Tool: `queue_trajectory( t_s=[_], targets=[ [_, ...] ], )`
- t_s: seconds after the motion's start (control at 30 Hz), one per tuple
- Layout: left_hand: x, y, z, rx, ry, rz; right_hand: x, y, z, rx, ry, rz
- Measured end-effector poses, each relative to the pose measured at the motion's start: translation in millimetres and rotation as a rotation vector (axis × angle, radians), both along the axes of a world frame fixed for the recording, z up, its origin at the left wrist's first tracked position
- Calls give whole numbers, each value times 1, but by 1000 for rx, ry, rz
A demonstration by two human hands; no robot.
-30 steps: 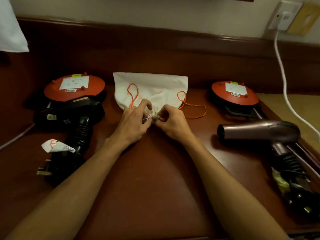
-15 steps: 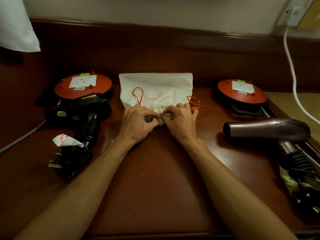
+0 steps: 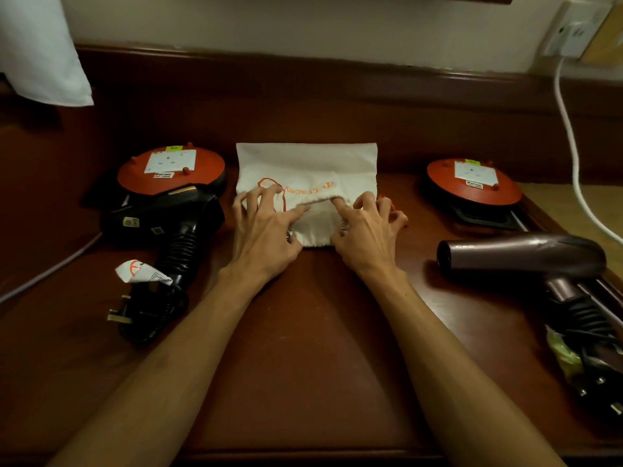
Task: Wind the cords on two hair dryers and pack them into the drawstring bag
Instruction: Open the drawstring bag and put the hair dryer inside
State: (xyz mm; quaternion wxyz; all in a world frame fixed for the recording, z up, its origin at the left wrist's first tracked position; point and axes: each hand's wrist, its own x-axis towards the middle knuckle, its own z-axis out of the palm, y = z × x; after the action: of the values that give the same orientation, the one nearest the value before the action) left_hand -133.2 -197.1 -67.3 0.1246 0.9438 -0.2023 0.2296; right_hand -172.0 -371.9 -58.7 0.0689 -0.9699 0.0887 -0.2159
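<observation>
Bag: white drawstring bag [image 3: 305, 170] lies flat mid-tabletop [image 3: 303, 332], mouth toward the person
Left hand [image 3: 263, 227]: fingers pinch the mouth hem
Right hand [image 3: 365, 230]: fingers spread, forefinger tucked into the mouth; pulling it open
Dryers: black hair dryer [image 3: 165, 220] left of bag; bronze hair dryer [image 3: 519, 254] right of bag; both outside it
Handling: cloth looks soft, limp, light; best held by the hem

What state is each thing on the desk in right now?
Drawstring bag: flat, mouth being spread.
Left hand: pinching bag mouth.
Right hand: pinching bag mouth.
Black dryer: outside bag, cord bundled.
Brown dryer: outside bag, lying sideways.
White plug: plugged in.
</observation>
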Motion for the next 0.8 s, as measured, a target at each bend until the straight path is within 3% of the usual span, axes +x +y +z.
queue_trajectory(
  t_s=[0.23,0.43,0.6,0.7,0.8],
  targets=[
    [-1,7,5,-52,-21,101,-5,-3,2,40,-234,4],
    [-2,11,10,-144,43,58,-6,-5,4,54,-56,47],
    [-8,19,16,-364,-44,-109,-5,-21,3,105,-175,5],
    [-9,20,17,-286,-11,-222,-5,-29,2,173,-183,-7],
    [-5,18,16,-124,86,-153,-7,-29,5,189,-133,32]
  ],
)
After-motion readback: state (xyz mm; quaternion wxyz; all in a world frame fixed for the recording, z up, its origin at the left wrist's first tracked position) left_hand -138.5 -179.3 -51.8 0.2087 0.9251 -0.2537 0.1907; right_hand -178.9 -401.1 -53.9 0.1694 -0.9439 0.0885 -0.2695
